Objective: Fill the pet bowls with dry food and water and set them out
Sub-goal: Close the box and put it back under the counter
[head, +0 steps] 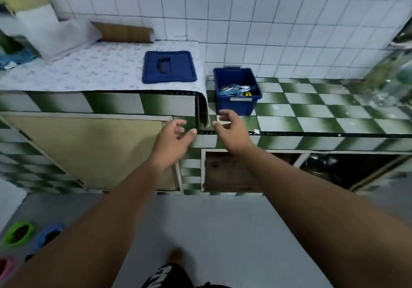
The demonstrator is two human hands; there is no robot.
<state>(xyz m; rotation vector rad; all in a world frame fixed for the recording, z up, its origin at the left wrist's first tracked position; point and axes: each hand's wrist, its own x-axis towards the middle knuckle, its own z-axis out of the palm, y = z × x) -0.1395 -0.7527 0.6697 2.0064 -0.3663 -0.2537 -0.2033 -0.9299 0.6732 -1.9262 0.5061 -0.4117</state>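
Lower left, grey floor: green round plastic bowl (19, 233), blue round plastic bowl (50, 235) beside it, both blurred. Left hand (174, 135) and right hand (231, 129) outstretched, fingers loosely curled, holding nothing. Beyond: lidless dark-blue plastic bin (236, 107) on green-checked tile counter (312, 114), packets (236, 89) inside. Dark-blue rectangular lid (169, 67) flat on patterned cloth (89, 69), left of bin.

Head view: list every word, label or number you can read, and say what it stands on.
No text can be read in full.
Shorts: white letters, cut off by the frame edge and blurred; not readable.
Packets in the bin: printing too small and blurred to read.
Lid: no lettering visible.
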